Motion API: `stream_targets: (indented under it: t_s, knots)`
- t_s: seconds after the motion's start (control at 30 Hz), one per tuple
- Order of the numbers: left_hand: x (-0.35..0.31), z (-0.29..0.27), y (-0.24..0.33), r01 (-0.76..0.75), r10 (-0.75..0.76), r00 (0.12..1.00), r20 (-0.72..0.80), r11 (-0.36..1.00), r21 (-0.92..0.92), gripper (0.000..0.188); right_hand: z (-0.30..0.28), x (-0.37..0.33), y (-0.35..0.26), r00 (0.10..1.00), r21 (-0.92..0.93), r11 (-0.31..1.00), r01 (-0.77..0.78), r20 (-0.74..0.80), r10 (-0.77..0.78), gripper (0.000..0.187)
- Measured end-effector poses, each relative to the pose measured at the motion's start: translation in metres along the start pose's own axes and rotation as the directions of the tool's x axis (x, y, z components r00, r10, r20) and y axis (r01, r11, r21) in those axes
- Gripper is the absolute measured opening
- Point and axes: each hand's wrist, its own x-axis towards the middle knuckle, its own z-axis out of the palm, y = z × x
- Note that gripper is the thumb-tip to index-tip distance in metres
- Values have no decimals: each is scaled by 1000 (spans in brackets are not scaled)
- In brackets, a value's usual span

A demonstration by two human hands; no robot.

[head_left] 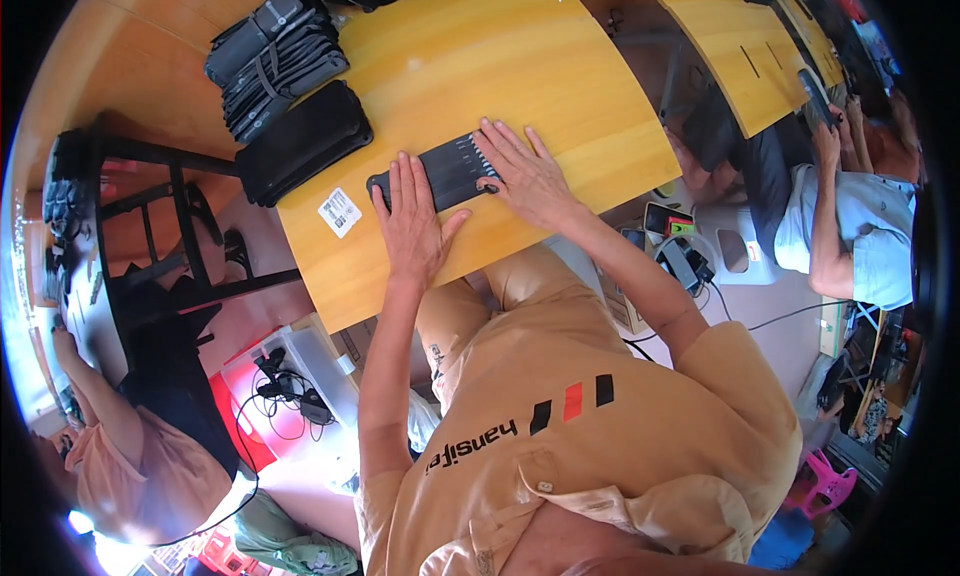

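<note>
A flat black pouch (450, 172) lies on the yellow wooden table (500, 56) in front of me. Along its right part runs a row of thin, silvery strips or tips, too small to name. My left hand (415, 221) rests flat on the pouch's left end, fingers stretched out and thumb apart. Over the right end, my right hand (530, 181) lies flat with its fingers extended, partly covering the row. A small dark loop shows by the right thumb. Neither hand is closed round anything.
A white printed label (339, 213) lies left of my left hand. Beyond it are a black folded case (305, 141) and a stack of black pouches (270, 66). People work at left (150, 466) and right (850, 226). A bin with cables (290, 386) stands below left.
</note>
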Motion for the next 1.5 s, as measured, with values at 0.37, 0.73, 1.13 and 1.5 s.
stream_targets:
  t_s: [0.37, 0.73, 1.13, 1.5]
  knots:
    - [-14, -11, -22, 201, -496, 812, -309, 733, -649, 42, 2, -3, 27, 815, 742, 656, -137, -292, 500, 28]
    - [21, -24, -27, 716, -770, 623, -138, 633, -294, 46, 1, -3, 25, 831, 745, 655, -126, -282, 480, 23]
    - [33, -5, -18, 682, -682, 696, -225, 726, -92, 47, 2, -1, 26, 819, 766, 637, -82, -313, 481, 20]
    - [32, -8, -16, 610, -650, 738, -181, 758, -232, 37, 4, -2, 27, 817, 784, 617, -66, -313, 485, 19]
